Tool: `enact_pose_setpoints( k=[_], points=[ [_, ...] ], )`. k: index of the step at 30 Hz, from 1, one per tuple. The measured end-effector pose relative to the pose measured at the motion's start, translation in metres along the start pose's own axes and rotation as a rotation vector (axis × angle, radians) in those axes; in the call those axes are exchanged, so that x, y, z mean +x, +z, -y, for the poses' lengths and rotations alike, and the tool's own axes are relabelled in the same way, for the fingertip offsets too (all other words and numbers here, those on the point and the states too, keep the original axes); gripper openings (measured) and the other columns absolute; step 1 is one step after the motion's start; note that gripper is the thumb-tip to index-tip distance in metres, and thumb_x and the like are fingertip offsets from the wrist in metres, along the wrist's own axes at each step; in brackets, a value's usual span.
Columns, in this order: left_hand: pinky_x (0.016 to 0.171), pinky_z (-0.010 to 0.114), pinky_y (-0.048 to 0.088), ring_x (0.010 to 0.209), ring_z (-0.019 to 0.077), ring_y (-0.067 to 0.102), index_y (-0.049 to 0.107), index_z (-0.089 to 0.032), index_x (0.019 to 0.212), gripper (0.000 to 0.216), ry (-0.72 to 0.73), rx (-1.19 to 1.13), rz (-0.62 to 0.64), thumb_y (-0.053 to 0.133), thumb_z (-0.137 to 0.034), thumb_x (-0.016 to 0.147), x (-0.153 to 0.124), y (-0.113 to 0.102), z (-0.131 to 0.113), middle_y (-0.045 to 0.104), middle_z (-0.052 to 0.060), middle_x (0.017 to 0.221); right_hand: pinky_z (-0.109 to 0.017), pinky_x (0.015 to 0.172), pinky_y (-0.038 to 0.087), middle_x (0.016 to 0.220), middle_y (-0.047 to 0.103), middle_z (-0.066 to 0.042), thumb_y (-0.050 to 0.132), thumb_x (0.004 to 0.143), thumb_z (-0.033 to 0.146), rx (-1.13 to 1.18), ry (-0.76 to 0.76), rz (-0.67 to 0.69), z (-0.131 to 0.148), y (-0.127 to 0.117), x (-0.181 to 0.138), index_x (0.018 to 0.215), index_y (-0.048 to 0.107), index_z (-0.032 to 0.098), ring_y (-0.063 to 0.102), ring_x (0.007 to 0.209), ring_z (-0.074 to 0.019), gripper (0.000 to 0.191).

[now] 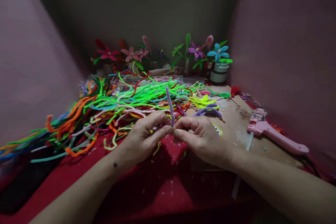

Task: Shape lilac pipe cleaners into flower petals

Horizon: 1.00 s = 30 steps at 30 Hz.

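A purple pipe cleaner (pixel 170 104) stands up from between my fingertips, its lower end pinched where both hands meet. My left hand (pixel 147 133) is closed, thumb and forefinger on that end. From the other side my right hand (pixel 202 138) is closed too, its thumb and forefinger pressed at the same spot. The fingers hide the very bottom of the stem. Beyond my hands spreads a heap of green pipe cleaners (pixel 144 92), mixed with orange, pink and blue ones. Several bent purple pieces (pixel 208 110) lie just past my right hand, near yellow ones (pixel 202 102).
A pink glue gun (pixel 278 136) with a clear glue stick rests on cardboard (pixel 236 140) at the right. Pipe-cleaner flowers, including a blue one (pixel 218 53), stand along the back in bottles and a jar (pixel 219 73). Red cloth (pixel 147 189) covers the table; walls rise on both sides.
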<state>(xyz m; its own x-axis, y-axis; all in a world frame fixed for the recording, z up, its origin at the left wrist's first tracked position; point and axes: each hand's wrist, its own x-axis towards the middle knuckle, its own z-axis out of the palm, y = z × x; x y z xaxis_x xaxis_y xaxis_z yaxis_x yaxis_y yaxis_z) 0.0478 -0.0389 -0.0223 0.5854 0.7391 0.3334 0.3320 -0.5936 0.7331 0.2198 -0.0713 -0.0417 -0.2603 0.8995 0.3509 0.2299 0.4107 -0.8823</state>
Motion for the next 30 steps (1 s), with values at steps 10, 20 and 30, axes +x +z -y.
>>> enact_pose_setpoints(
  k=[10, 20, 30],
  points=[
    [0.055, 0.021, 0.033, 0.058, 0.0087, 0.038, 0.047, -0.017, 0.068, 0.025, -0.275, -0.103, -0.011, 0.047, -0.034, 0.086, 0.003, -0.001, 0.001, 0.041, -0.004, 0.063, -0.022, 0.053, 0.037, 0.061, 0.058, 0.000, 0.061, 0.075, 0.026, 0.284, 0.284, 0.054, -0.003, 0.000, 0.009, 0.069, 0.062, 0.013, 0.048, 0.054, -0.0086, 0.014],
    [0.066, 0.025, 0.037, 0.068, 0.0125, 0.048, 0.057, -0.015, 0.078, 0.014, 0.215, 0.473, -0.173, 0.046, -0.017, 0.086, -0.003, 0.007, 0.007, 0.057, 0.002, 0.072, -0.021, 0.052, 0.036, 0.055, 0.053, 0.004, 0.057, 0.076, 0.015, 0.136, 0.168, -0.067, -0.010, 0.002, 0.011, 0.062, 0.058, 0.014, 0.046, 0.052, -0.0071, 0.014],
    [0.057, 0.022, 0.033, 0.060, 0.0100, 0.041, 0.047, -0.017, 0.065, 0.024, -0.133, 0.238, 0.065, 0.046, -0.029, 0.086, -0.004, -0.005, -0.005, 0.044, -0.003, 0.062, -0.032, 0.070, 0.043, 0.079, 0.064, -0.009, 0.049, 0.085, 0.012, -0.536, -0.516, -0.264, -0.006, 0.002, 0.000, 0.092, 0.066, 0.011, 0.053, 0.075, -0.0173, 0.019]
  ],
)
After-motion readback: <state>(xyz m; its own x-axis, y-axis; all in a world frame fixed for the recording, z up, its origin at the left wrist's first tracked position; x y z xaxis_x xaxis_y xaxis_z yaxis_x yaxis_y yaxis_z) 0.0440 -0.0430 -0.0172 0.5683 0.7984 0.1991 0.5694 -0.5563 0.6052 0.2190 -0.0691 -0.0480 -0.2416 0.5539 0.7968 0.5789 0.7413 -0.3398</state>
